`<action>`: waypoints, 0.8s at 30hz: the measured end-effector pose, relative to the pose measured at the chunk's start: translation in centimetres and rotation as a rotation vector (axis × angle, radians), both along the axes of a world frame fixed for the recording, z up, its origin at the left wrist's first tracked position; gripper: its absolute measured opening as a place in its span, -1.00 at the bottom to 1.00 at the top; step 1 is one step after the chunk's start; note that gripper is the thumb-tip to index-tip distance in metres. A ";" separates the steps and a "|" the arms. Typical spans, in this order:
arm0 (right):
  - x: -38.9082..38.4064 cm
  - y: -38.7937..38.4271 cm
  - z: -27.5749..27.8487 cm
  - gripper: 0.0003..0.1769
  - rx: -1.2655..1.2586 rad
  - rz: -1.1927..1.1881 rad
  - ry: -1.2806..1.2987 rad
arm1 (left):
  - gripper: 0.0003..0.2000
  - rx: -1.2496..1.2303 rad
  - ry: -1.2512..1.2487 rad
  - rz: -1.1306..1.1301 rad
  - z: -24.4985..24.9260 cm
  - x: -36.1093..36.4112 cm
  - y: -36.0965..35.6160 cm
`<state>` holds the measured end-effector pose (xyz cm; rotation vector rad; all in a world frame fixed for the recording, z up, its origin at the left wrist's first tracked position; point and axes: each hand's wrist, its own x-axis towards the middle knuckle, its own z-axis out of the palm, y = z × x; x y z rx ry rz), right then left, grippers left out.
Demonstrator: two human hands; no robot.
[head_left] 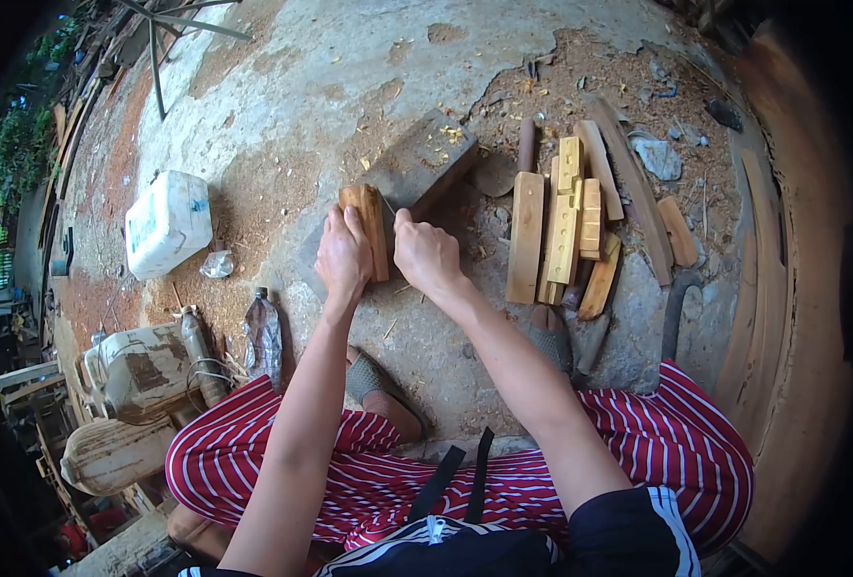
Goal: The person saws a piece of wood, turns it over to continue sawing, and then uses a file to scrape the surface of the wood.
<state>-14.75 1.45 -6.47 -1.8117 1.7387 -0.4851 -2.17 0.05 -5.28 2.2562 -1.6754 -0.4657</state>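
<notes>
My left hand [343, 252] is wrapped round a short wooden block [376, 236], holding it upright on edge near the end of a large dark timber block [431, 159]. To its right, my right hand [426, 254] is closed in a fist close against the wooden block. A thin, dark, blade-like tool [386, 203] pokes out of that fist towards the block's top. Its handle is hidden in my fingers, so its exact kind does not show. Pale shavings lie on the timber block.
Right of my hands lie yellow carved wooden pieces [563, 236], a plain wooden block [525, 240] and long strips [633, 183]. A sickle-like curved tool [676, 313] lies further right. A white jerrycan [169, 223] and a plastic bottle [263, 337] stand left. Sawdust covers the concrete.
</notes>
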 end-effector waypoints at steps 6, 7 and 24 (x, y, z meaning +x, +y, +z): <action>0.7 0.2 2.5 -0.89 -0.136 0.034 0.091 | -0.54 0.004 0.006 -0.009 -0.1 0.3 0.1; 0.9 -0.1 2.4 -0.89 -0.164 0.031 0.092 | -0.54 -0.006 0.007 -0.018 -0.1 0.2 0.1; -0.2 0.4 1.9 -0.83 0.020 0.033 0.096 | -0.55 -0.026 0.014 0.015 -0.6 0.0 0.3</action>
